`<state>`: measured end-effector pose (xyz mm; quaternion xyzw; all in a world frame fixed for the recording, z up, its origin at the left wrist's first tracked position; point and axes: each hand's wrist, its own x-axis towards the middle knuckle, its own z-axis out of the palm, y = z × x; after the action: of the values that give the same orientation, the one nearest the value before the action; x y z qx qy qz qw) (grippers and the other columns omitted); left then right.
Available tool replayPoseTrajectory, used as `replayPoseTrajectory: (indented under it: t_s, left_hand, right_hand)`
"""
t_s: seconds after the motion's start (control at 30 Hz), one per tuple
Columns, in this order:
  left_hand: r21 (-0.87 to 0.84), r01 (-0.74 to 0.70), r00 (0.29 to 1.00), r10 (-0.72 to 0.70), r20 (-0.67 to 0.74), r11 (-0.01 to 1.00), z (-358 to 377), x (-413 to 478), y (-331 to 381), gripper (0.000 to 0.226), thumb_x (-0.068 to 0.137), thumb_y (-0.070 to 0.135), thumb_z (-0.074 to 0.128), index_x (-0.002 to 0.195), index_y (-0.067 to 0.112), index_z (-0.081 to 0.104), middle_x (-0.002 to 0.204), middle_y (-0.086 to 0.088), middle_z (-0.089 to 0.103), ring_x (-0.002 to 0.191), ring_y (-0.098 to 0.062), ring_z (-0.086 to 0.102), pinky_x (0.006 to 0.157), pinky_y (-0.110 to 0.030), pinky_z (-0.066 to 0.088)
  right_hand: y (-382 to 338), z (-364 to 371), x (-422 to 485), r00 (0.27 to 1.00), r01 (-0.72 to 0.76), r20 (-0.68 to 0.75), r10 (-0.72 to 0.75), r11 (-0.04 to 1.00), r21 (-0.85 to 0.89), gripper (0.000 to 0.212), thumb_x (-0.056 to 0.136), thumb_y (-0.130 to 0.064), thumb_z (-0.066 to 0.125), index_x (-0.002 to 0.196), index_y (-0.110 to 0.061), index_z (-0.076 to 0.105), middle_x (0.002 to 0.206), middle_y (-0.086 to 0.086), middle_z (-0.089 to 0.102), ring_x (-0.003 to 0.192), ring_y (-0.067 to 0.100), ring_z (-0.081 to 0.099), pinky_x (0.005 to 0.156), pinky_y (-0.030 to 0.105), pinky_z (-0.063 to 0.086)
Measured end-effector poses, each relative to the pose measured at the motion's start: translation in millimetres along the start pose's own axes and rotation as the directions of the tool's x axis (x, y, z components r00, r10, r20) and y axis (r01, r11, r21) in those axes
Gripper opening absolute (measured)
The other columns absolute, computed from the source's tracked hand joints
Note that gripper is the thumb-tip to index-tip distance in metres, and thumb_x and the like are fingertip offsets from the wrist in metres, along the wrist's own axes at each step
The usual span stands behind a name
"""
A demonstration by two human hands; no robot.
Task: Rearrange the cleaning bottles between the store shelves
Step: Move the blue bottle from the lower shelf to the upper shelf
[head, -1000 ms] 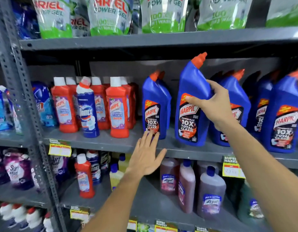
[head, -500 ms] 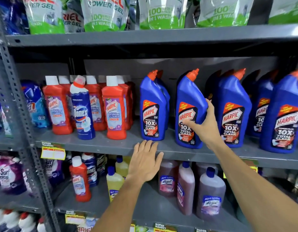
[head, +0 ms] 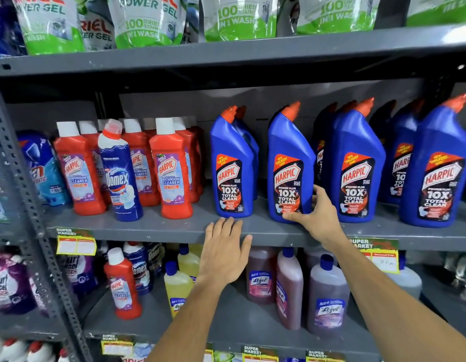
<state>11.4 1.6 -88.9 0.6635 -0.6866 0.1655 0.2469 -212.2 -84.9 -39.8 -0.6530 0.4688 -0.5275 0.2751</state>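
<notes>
A blue Harpic bottle with an orange cap stands upright on the grey middle shelf. My right hand grips its lower right side, thumb under the label. To its left stands another blue Harpic bottle, and more of them line the shelf to the right. My left hand lies flat and open against the shelf's front edge, below the left blue bottle, holding nothing. Red Harpic bathroom cleaner bottles and a dark blue Domex bottle fill the shelf's left part.
Green and white Ariel pouches sit on the top shelf. The lower shelf holds a red Harpic bottle, yellow bottles and brownish Lizol bottles. A perforated grey upright stands at the left. Price tags hang on shelf edges.
The blue bottle in my right hand came down from mid-air onto the middle shelf and now stands upright. My right hand slid lower on it. My left hand stayed at the shelf edge.
</notes>
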Motion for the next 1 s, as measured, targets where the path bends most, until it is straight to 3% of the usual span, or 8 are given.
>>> replayPoseTrajectory:
  t_s: [0.13,0.47,1.0]
  left_hand:
    - [-0.008,0.012,1.0,-0.012,0.006,1.0,-1,-1,1,0.068,0.095,0.052,0.016,0.141,0.014,0.047,0.147,-0.007,0.049,0.139,-0.026,0.038,0.118,-0.045,0.019]
    - [-0.001,0.024,0.999,-0.024,0.032,1.0,-2,0,2,0.072,0.093,0.054,0.01,0.145,0.015,0.042,0.151,-0.006,0.045,0.142,-0.024,0.032,0.12,-0.044,0.015]
    - [0.003,0.018,0.999,-0.018,0.026,1.0,-2,-1,2,0.07,0.095,0.053,0.012,0.145,0.015,0.042,0.15,-0.006,0.045,0.142,-0.025,0.033,0.119,-0.044,0.016]
  right_hand:
    - [1,1,1,1.0,0.013,-0.004,-0.013,1.0,-0.017,0.095,0.065,-0.015,0.095,0.145,-0.019,0.044,0.124,0.0,0.065,0.113,0.017,0.061,0.095,0.033,0.05]
    - [4,7,0,0.999,0.014,-0.042,-0.015,1.0,-0.026,0.087,0.071,-0.012,0.091,0.145,-0.014,0.045,0.123,0.002,0.065,0.108,0.013,0.058,0.094,0.027,0.046]
    - [10,11,8,0.998,0.0,-0.055,-0.007,0.992,-0.127,0.082,0.072,-0.022,0.091,0.142,-0.021,0.047,0.125,0.005,0.07,0.113,0.026,0.066,0.099,0.046,0.055]
